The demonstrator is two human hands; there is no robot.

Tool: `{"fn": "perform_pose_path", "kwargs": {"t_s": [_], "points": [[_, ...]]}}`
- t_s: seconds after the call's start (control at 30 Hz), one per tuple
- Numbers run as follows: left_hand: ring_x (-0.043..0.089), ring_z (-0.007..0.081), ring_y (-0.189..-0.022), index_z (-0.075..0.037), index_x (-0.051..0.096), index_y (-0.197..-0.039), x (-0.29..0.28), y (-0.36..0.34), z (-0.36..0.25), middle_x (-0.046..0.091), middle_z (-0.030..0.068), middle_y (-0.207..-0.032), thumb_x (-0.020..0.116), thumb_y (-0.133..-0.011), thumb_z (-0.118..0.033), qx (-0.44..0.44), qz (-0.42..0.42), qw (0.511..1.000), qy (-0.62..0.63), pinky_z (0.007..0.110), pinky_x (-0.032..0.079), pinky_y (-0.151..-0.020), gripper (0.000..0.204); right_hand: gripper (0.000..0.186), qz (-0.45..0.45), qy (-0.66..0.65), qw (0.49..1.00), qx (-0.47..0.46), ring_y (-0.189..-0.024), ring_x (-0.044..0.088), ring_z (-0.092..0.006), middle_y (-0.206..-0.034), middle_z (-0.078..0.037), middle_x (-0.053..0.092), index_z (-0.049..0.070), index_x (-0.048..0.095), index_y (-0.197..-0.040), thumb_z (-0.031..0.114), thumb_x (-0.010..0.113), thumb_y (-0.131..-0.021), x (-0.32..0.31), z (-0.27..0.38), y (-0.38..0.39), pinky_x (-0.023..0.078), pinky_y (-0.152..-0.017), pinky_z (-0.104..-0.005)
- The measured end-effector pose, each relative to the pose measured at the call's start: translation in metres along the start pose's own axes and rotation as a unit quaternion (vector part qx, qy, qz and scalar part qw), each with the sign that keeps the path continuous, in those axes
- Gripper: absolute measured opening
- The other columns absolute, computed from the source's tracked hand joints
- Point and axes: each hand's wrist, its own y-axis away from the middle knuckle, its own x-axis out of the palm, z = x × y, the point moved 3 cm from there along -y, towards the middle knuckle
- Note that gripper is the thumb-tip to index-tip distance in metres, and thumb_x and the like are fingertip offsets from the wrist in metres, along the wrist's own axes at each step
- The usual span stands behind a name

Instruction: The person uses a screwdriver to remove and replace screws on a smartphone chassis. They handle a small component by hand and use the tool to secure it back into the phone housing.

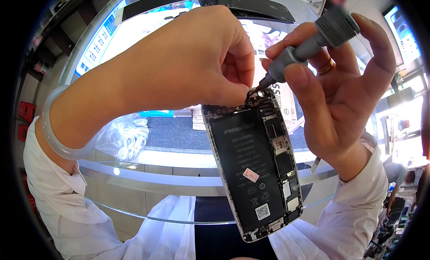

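An opened phone (251,170) is tilted in front of me, its cover off, with a black battery (244,170) and circuit parts showing. My left hand (224,63) comes across from the left and is closed, thumb and forefinger pinching at the phone's top edge. Whether a small part is also between those fingertips is hidden. In my right hand (331,94) is a grey screwdriver (309,47), gripped by its knurled handle. Its tip points down to the phone's top right corner, beside the round camera part and close to my left fingertips.
A white-framed phone (154,7) and a dark phone housing (260,7) lie at the far side of the lit glass counter. Coiled white cables in a clear bag (125,137) sit under my left forearm. The counter's glass edge (148,217) runs before me. Another person (398,179) is at the far right.
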Motion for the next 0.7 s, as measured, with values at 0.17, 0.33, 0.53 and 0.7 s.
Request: {"fn": "perform_pose_path", "kwargs": {"t_s": [0.17, 0.33, 0.53, 0.7], "points": [[0.059, 0.0048, -0.064, -0.001, 0.068, -0.078, 0.0, 0.001, -0.001, 0.065, -0.0013, -0.07, 0.078, -0.076, -0.003, -0.003, 0.007, 1.0, 0.0, 0.02, 0.044, -0.056, 0.01, 0.07, 0.017, 0.027, 0.999, 0.001, -0.098, 0.069, -0.0298, -0.111, -0.025, 0.061, 0.012, 0.011, -0.149, -0.002, 0.055, -0.097, -0.003, -0.002, 0.001, 0.06, -0.083, -0.0377], [0.058, 0.0045, -0.064, 0.001, 0.068, -0.078, 0.002, 0.001, 0.001, 0.066, 0.0004, -0.071, 0.078, -0.075, -0.003, -0.013, 0.005, 1.0, 0.005, 0.02, 0.045, -0.057, 0.011, 0.07, 0.042, 0.114, 0.993, 0.001, -0.097, 0.069, -0.0308, -0.111, -0.027, 0.061, 0.012, 0.011, -0.149, -0.002, 0.055, -0.097, -0.013, -0.013, 0.008, 0.06, -0.083, -0.0383], [0.058, 0.0048, -0.063, 0.002, 0.069, -0.08, 0.001, 0.002, 0.0, 0.066, 0.0015, -0.072, 0.076, -0.077, -0.001, 0.008, 0.006, 1.0, -0.017, 0.021, 0.047, -0.057, 0.009, 0.07, 0.044, 0.079, 0.996, -0.011, -0.095, 0.069, -0.0322, -0.111, -0.029, 0.06, 0.013, 0.009, -0.15, 0.0, 0.055, -0.098, -0.009, 0.003, 0.002, 0.06, -0.081, -0.0395], [0.056, 0.0048, -0.057, 0.003, 0.068, -0.076, 0.002, 0.003, -0.001, 0.062, 0.0014, -0.067, 0.076, -0.075, -0.002, -0.017, -0.012, 1.0, 0.023, 0.021, 0.046, -0.055, 0.01, 0.072, 0.024, 0.079, 0.997, 0.003, -0.094, 0.069, -0.0324, -0.111, -0.029, 0.06, 0.015, 0.007, -0.15, 0.001, 0.055, -0.099, -0.007, 0.005, -0.002, 0.06, -0.081, -0.0405]]}}
